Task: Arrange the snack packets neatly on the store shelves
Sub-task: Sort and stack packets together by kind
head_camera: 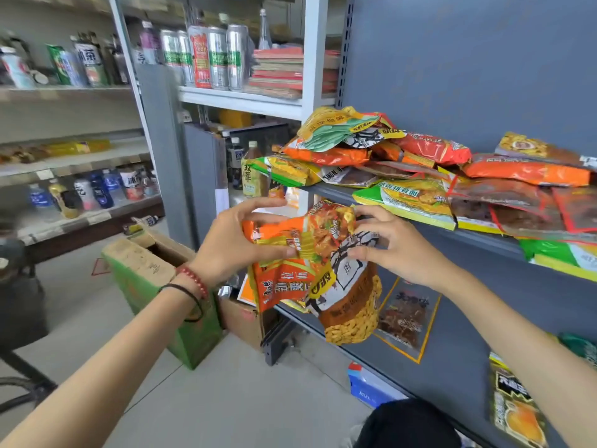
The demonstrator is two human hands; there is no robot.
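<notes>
My left hand [232, 244] and right hand [391, 245] clutch hanging packets [310, 273] between them. A heaped grey shelf [484, 242] stands behind

Pale tiled floor [242, 399] underfoot, evenly lit. To the right, a dark grey metal shelf unit [468, 66] with a plain back panel. Beside it, a white upright [315, 43] and a white shelf bearing tall cans [218, 56] and a stack of flat red boxes [277, 72]. Far left, long wall shelves [97, 217] lined with bottles [100, 192]. On the floor, an open green carton [151, 286], a brown carton [242, 321] beside it, a blue crate [368, 389] under the grey unit. At the left edge, a dark chair [19, 302].
</notes>
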